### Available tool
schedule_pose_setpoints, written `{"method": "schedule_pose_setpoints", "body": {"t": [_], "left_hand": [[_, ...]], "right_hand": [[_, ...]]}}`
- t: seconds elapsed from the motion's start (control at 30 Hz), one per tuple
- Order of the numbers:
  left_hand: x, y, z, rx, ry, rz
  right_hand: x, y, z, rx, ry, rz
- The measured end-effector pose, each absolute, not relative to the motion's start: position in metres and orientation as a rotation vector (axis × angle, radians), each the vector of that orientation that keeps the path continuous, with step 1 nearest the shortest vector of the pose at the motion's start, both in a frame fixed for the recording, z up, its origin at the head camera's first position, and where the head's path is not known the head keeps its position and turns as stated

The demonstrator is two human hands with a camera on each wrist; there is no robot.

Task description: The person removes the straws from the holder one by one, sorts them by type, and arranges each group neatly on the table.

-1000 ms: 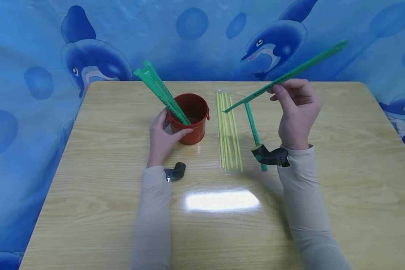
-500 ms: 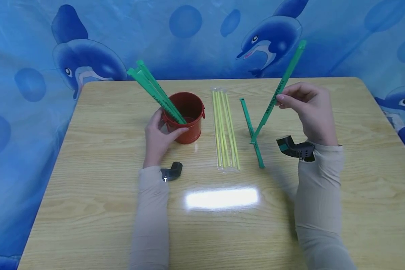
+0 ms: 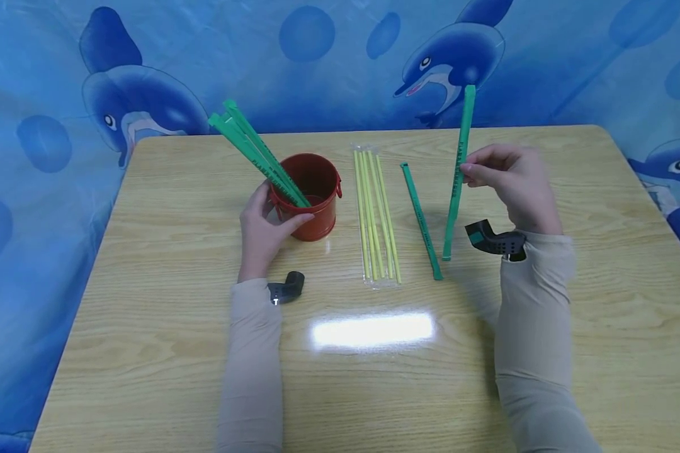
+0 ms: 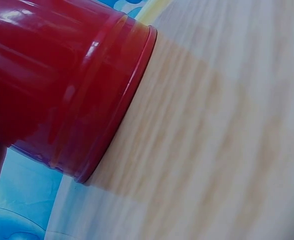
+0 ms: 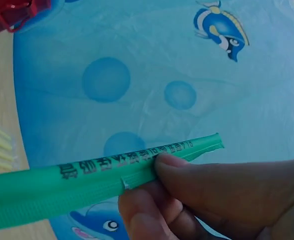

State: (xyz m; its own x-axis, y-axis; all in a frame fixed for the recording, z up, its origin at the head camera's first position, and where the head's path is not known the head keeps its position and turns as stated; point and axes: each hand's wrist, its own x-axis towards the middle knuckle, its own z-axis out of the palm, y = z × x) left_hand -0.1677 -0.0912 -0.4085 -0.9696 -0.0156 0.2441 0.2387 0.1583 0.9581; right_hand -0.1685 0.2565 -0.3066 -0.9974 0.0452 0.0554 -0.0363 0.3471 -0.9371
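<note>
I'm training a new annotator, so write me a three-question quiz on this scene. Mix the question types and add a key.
1. True or false: the yellow sticks lie on the table between the red bucket and a loose green packet.

2. Multiple choice: what does the right hand pinch?
A) the bucket's rim
B) a long green packet
C) a yellow stick

3. Fill the gap: the green packets in the bucket lean over the rim toward the person's ____ hand.

Key:
1. True.
2. B.
3. Left; the left hand holds the bucket on that side.
</note>
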Motion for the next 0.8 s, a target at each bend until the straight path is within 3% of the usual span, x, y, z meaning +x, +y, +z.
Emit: {"method": "schedule_pose_setpoints", "body": {"t": [0.8], "left_hand": [[-0.169, -0.092, -0.411, -0.231, -2.215, -1.912]], "right_hand": [[-0.202, 0.272, -0.378, -0.259, -2.909, 1.753]]}}
